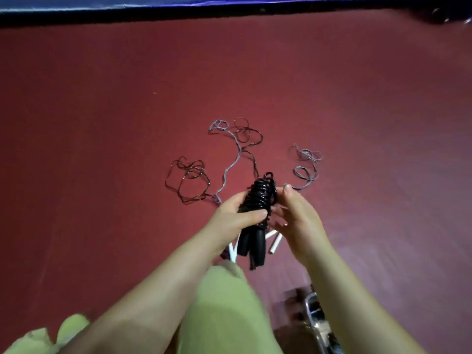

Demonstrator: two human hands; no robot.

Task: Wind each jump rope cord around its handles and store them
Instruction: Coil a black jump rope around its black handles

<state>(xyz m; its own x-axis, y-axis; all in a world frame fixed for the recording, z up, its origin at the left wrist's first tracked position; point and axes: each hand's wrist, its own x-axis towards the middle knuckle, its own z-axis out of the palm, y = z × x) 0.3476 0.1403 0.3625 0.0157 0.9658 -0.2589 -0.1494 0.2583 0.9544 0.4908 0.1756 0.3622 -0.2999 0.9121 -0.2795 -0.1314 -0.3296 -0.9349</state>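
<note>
Several loose jump rope cords (pixel 229 159) on red floor (pixel 102 111) beneath blue padding (pixel 178 0).

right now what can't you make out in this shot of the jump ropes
All in the head view:
- Loose cords on the red floor: too thin and tangled to count the ropes.
- White handles: partly hidden behind the left hand and the black wound rope, so their number is unclear.
- Right hand: whether its fingers pinch the cord end is hidden by the bundle.
- Metallic object at the bottom: blurred and partly behind the right arm.
</note>
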